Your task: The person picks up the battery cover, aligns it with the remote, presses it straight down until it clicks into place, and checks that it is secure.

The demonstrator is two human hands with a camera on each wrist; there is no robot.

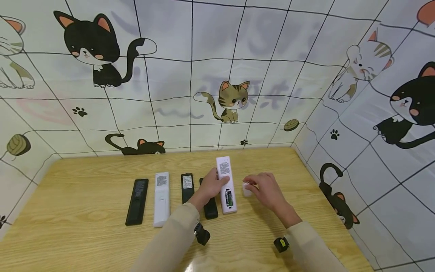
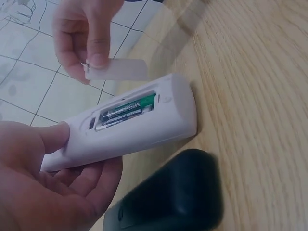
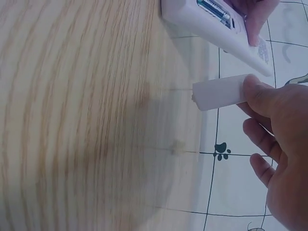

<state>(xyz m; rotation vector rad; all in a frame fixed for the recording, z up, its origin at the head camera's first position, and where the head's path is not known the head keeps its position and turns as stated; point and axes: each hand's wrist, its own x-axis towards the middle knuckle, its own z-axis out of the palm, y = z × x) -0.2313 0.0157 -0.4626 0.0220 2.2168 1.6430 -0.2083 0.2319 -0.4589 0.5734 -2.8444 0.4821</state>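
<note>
My left hand [image 1: 214,185] grips a white remote control [image 1: 224,172] around its middle, back side up, thumb on top. Its battery compartment [image 2: 126,111] is uncovered, and inside lie green-and-silver batteries [image 2: 134,105] side by side. Just right of the remote, my right hand [image 1: 266,189] pinches the white battery cover [image 3: 219,92] between thumb and fingers. In the left wrist view the cover hangs apart from the remote, beyond the compartment. A black remote [image 1: 210,209] lies beneath my left wrist, partly hidden by it.
Further left on the wooden table [image 1: 85,200] lie another black remote [image 1: 187,190], a white remote [image 1: 162,200] and a long black remote [image 1: 137,202], roughly in a row. A cat-patterned tile sheet [image 1: 170,75] rises behind the table and along its right side.
</note>
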